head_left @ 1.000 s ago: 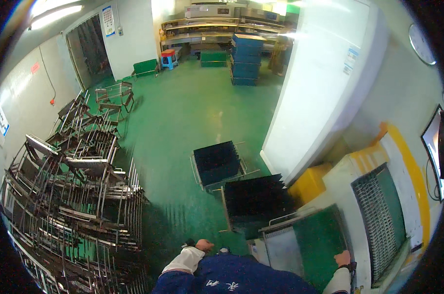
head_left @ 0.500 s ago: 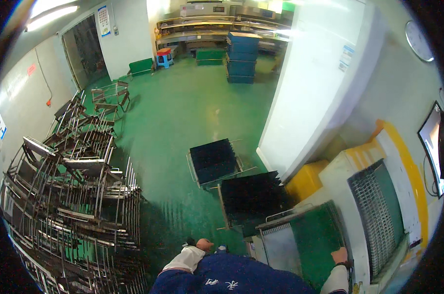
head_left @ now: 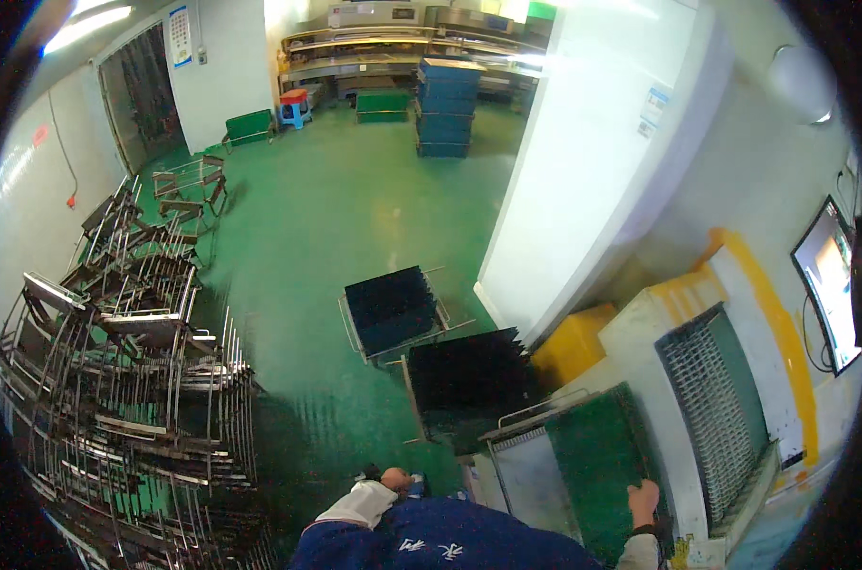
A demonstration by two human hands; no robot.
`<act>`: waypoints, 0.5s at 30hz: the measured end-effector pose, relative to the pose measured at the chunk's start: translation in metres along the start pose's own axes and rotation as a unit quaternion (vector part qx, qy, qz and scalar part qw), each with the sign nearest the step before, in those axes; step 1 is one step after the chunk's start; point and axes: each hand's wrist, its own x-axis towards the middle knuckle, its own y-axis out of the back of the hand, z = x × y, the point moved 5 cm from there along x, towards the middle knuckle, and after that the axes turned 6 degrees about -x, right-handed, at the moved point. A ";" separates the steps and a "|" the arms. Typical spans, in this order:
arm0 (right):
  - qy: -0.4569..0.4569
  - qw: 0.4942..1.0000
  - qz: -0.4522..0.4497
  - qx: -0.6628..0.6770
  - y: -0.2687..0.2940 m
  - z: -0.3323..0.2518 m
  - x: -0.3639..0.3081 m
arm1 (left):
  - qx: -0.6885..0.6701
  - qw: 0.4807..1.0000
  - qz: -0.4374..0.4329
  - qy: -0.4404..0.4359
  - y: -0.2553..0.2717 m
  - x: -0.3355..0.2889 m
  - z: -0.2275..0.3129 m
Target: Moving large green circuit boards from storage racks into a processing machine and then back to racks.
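My right hand (head_left: 643, 502) is over the right edge of a closely packed stack of green boards (head_left: 597, 446) standing in a metal rack at the lower right. Its fingers are curled; whatever they may pinch is too small to make out. Low in the middle, my left hand (head_left: 395, 478) hangs beside my blue-clad body, over the floor. Its fingers are mostly hidden, so its grip does not show. The same rack has a pale grey section (head_left: 534, 470) left of the green boards.
Two racks of dark boards (head_left: 393, 304) (head_left: 469, 380) stand ahead on the green floor. Tangled empty metal racks (head_left: 155, 380) pile up at the left. A white machine with a slotted panel (head_left: 711, 399) and a screen (head_left: 830, 280) are at the right. Blue crates (head_left: 444, 114) stand farther off.
The whole view has swung slightly to the right, so the room shifts left in it. My right hand stays at the right edge of the green boards; my left hand has barely moved.
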 end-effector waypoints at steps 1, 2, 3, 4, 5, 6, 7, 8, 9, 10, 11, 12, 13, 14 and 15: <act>-0.012 1.000 -0.005 -0.011 0.026 -0.002 -0.004 | -0.019 1.000 -0.010 0.000 -0.001 -0.004 0.007; -0.011 1.000 -0.004 -0.009 0.052 -0.010 -0.003 | -0.019 1.000 -0.008 -0.001 -0.002 0.004 -0.002; -0.033 0.999 0.004 -0.010 0.080 -0.022 0.003 | 0.090 0.993 0.040 -0.071 0.000 0.019 -0.022; -0.063 0.998 0.008 -0.018 0.103 -0.024 0.007 | 0.202 0.967 0.075 -0.136 -0.002 0.030 -0.030; -0.081 0.997 -0.001 -0.003 0.125 -0.015 0.004 | 0.206 0.966 0.067 -0.139 -0.006 0.031 -0.024; -0.101 0.995 -0.009 0.014 0.142 0.001 -0.001 | 0.209 0.968 0.047 -0.131 -0.010 0.028 -0.016; -0.098 0.993 0.035 0.050 0.143 0.038 -0.004 | 0.211 0.969 0.029 -0.123 -0.013 0.022 -0.008; -0.101 0.988 0.080 0.085 0.146 0.080 -0.011 | 0.220 0.967 0.020 -0.128 -0.017 0.019 0.006; -0.079 0.984 0.101 0.126 0.158 0.099 -0.015 | 0.180 0.982 -0.002 -0.066 -0.019 0.016 0.009; -0.055 0.977 0.121 0.169 0.179 0.111 -0.024 | 0.137 0.990 -0.021 -0.002 -0.017 0.014 0.009; -0.113 0.948 0.094 0.283 0.210 0.091 -0.028 | 0.136 0.991 -0.011 0.002 -0.008 0.009 0.005; -0.179 0.903 0.070 0.385 0.244 0.069 -0.044 | 0.188 0.970 -0.046 -0.146 -0.013 0.010 0.013; -0.184 0.901 0.074 0.385 0.264 0.070 -0.059 | 0.215 0.949 -0.066 -0.219 -0.017 0.011 0.020; -0.197 0.836 0.063 0.508 0.274 0.072 -0.073 | 0.240 0.922 -0.083 -0.293 -0.021 0.012 0.025; -0.198 0.796 0.055 0.569 0.275 0.070 -0.077 | 0.223 0.917 -0.086 -0.318 -0.021 0.016 0.024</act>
